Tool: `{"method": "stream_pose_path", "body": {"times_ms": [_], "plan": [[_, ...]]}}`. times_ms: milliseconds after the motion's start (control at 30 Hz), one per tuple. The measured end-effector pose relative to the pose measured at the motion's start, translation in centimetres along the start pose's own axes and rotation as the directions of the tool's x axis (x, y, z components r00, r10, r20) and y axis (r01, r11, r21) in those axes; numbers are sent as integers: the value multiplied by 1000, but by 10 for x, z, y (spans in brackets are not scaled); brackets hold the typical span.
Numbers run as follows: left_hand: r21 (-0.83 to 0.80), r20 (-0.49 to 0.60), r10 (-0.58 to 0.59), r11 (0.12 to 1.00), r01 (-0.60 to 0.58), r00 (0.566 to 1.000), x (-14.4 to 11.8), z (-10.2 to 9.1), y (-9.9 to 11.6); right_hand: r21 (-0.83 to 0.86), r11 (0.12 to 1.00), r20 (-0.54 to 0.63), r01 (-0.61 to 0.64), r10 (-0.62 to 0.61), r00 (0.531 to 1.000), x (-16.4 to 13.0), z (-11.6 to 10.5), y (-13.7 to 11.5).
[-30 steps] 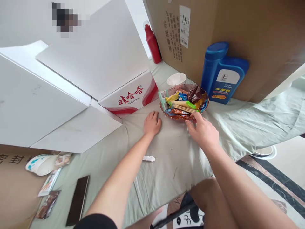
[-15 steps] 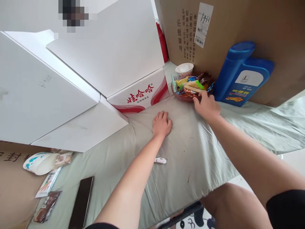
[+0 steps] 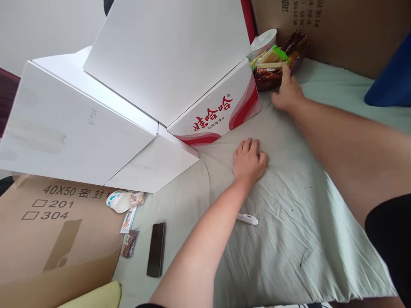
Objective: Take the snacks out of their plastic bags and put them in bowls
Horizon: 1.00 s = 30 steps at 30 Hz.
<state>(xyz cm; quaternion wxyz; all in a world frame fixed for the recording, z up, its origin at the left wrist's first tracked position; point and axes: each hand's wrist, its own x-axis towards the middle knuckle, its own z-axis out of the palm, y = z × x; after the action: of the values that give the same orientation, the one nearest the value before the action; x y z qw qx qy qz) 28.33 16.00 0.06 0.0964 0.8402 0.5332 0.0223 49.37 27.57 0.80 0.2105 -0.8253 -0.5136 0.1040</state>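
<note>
My left hand (image 3: 249,160) lies palm down on the pale green cloth (image 3: 221,184), fingers spread, holding nothing. A white, flat, narrow object (image 3: 248,219) pokes out beside my left forearm. Toward the back right, my right hand (image 3: 289,90) is at the front of a dark reddish bowl (image 3: 297,64) of wrapped snacks. Its index finger points up against a tan stick-like piece (image 3: 269,65) at the bowl's edge, with the thumb apart and lower. Nothing shows gripped in it; the other fingers are partly hidden. A green and yellow packet (image 3: 275,53) lies on top.
A white paper cup (image 3: 263,40) stands behind the bowl. A white carton with red lettering (image 3: 212,115) borders it on the left, a blue bottle (image 3: 390,79) on the right. Near the cardboard box (image 3: 86,226) lie a phone (image 3: 156,250), a brown packet (image 3: 129,244) and a tipped cup (image 3: 118,201).
The view has shifted left, so things appear farther right. My left hand stays flat on the cloth. My right hand remains at the bowl, and the gap between bowl and blue bottle looks wider.
</note>
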Motion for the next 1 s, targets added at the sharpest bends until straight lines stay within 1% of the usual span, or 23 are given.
{"method": "stream_pose_path", "body": {"times_ms": [33, 67, 100, 133, 233, 267, 300, 333, 400, 433, 467, 533, 567, 600, 667, 700, 733, 767, 800, 867, 933, 967, 1000], "plan": [[5, -11, -1, 1000, 1, 1000, 0, 1, 0, -6, 993, 27, 122, -122, 992, -2, 7, 0], [7, -25, 0, 1000, 0, 1000, -1, 1, 1, -16, 972, 57, 233, -232, 971, -8, 13, 0], [2, -40, 2, 1000, -2, 999, -1, 1, 1, -30, 946, 87, 324, -320, 943, -18, 17, 2], [-11, -55, 3, 1000, -4, 998, 0, 1, 0, -44, 926, 113, 374, -367, 923, -30, 19, 4], [-122, -74, -5, 992, -4, 997, 5, -2, -3, -101, 891, 171, 444, -424, 889, -78, 16, 13], [-202, -65, -22, 979, 8, 998, 7, -4, -3, -121, 895, 193, 429, -402, 895, -96, 12, 15], [-317, -47, -60, 948, 42, 997, 10, -6, -3, -147, 897, 202, 418, -386, 900, -115, 8, 18], [-449, -13, -118, 888, 100, 993, 10, -9, -3, -174, 894, 209, 413, -377, 903, -134, 4, 21], [-557, 7, -171, 817, 146, 985, 2, -16, -3, -223, 876, 225, 427, -380, 897, -174, -4, 27], [-601, 7, -197, 783, 162, 980, -8, -20, -4, -245, 862, 235, 443, -391, 890, -194, -7, 30], [-633, -4, -217, 756, 165, 976, -23, -24, -6, -265, 848, 241, 459, -402, 883, -214, -9, 33], [-698, -39, -251, 700, 154, 967, -65, -33, -15, -301, 812, 261, 500, -435, 862, -252, -9, 42], [-726, -62, -257, 675, 133, 964, -90, -37, -22, -319, 797, 266, 512, -444, 856, -269, -7, 47], [-751, -83, -256, 651, 109, 963, -116, -41, -30, -334, 791, 240, 513, -455, 857, -285, -4, 51], [-796, -110, -237, 603, 57, 965, -171, -48, -50, -333, 776, 204, 536, -496, 844, -311, 3, 61], [-840, -101, -189, 542, 18, 977, -197, -49, -61, -331, 768, 195, 548, -512, 836, -322, 7, 64], [-886, -64, -160, 463, 17, 985, -221, -50, -73, -332, 758, 194, 562, -528, 827, -332, 10, 67], [-921, -14, -138, 388, 41, 990, -243, -49, -85, -336, 748, 202, 572, -536, 820, -339, 11, 70], [-938, 30, -116, 339, 68, 993, -261, -47, -97, -338, 742, 227, 579, -532, 816, -344, 11, 70], [-956, 71, -72, 278, 89, 995, -288, -43, -116, -349, 729, 315, 589, -501, 806, -346, 3, 68], [-957, 89, 18, 280, 80, 996, -303, -39, -130, -382, 703, 425, 600, -442, 790, -338, -12, 56], [-956, 82, 70, 288, 59, 994, -308, -38, -134, -410, 687, 479, 600, -398, 783, -331, -20, 45], [-963, 74, 105, 266, 44, 992, -310, -38, -136, -442, 670, 524, 597, -347, 778, -322, -28, 31]]}}
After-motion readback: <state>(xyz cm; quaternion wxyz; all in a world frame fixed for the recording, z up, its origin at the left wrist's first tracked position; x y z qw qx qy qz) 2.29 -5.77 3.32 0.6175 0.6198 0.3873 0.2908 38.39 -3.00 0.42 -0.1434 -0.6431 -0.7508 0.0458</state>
